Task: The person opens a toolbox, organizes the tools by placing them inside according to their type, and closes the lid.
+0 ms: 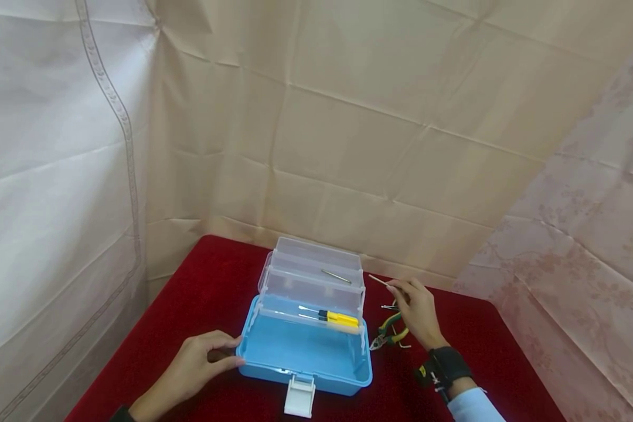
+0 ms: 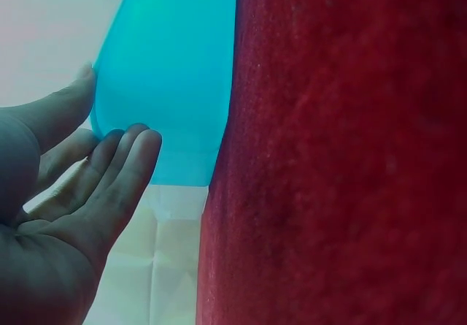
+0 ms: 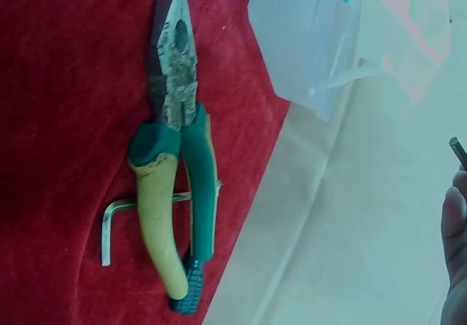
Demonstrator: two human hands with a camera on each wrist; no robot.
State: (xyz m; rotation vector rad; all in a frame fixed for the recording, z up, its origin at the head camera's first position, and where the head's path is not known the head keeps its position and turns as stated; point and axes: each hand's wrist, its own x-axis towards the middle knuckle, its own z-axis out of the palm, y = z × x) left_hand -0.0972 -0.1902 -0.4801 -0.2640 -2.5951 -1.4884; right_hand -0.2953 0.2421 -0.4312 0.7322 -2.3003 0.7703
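A blue toolbox (image 1: 300, 351) stands with its clear fold-out trays (image 1: 306, 284) raised at the back. My left hand (image 1: 195, 363) holds its left end, thumb by the front corner and fingers against the side wall. Over the table, right of the trays, my right hand (image 1: 419, 308) pinches a thin metal hex key (image 1: 378, 280); only its tip shows in the right wrist view. Below that hand lie pliers (image 3: 179, 113) with green and yellow handles, across an L-shaped hex key (image 3: 108, 234). Yellow-handled screwdrivers (image 1: 340, 318) and a thin metal rod (image 1: 336, 276) lie in the trays.
A white latch (image 1: 299, 396) hangs down at the toolbox's front. Red cloth (image 1: 200, 293) covers the table. Beige sheeting (image 1: 337, 146) rises behind it, with pale sheets (image 1: 53, 146) at the sides. Another small metal piece (image 1: 387, 307) lies above the pliers.
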